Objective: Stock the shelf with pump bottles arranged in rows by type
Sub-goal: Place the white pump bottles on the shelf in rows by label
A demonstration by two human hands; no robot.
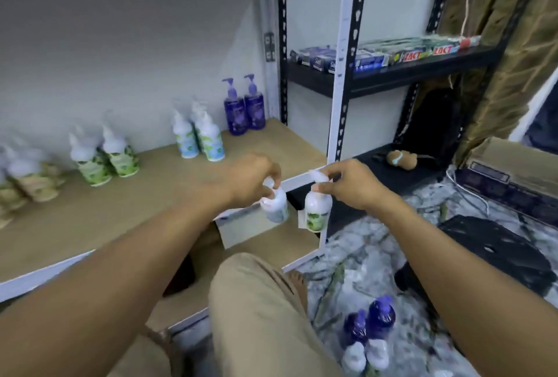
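Note:
My left hand (252, 177) grips the pump top of a white bottle with a pale blue label (275, 204). My right hand (351, 185) pinches the pump of a white bottle with a green label (317, 210). Both bottles hang by the front right corner of the wooden shelf (126, 213). On that shelf stand rows by type: two purple bottles (244, 108) at the back right, blue-label white bottles (199, 138), green-label white bottles (104, 156), and beige-label bottles (27, 180) at the left. More purple bottles (370, 321) and white bottles (365, 354) stand on the floor.
A white shelf upright (342, 56) rises just behind my hands. A black rack to the right carries toothpaste boxes (389, 52) and a brown plush toy (401, 159). A black stool (489, 251) and a cardboard box (519, 165) sit on the marbled floor. My knee (259, 301) is below.

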